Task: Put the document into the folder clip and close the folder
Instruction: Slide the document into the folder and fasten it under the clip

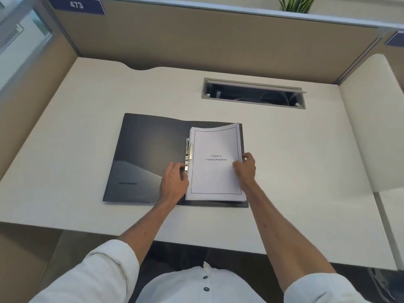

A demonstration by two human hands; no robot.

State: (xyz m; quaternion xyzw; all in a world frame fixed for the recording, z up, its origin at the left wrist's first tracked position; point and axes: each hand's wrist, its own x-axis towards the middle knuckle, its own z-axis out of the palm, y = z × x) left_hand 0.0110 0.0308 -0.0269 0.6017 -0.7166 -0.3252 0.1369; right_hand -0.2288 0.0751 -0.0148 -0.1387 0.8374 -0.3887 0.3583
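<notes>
A black folder [144, 154] lies open and flat on the desk. A white printed document [215, 178], a thick stack with a bordered title page, rests on the folder's right half. Its left edge sits against the metal clip [188, 153] at the spine, and the top right corner curls up. My left hand [173, 182] is at the lower end of the clip, fingers on the clip lever. My right hand [246, 168] grips the document's right edge, thumb on top of the page.
The cream desk [87, 119] is ringed by tan partition walls. A cable slot [253, 94] with an open lid is set into the desk behind the folder. A plant [295, 4] stands beyond the partition.
</notes>
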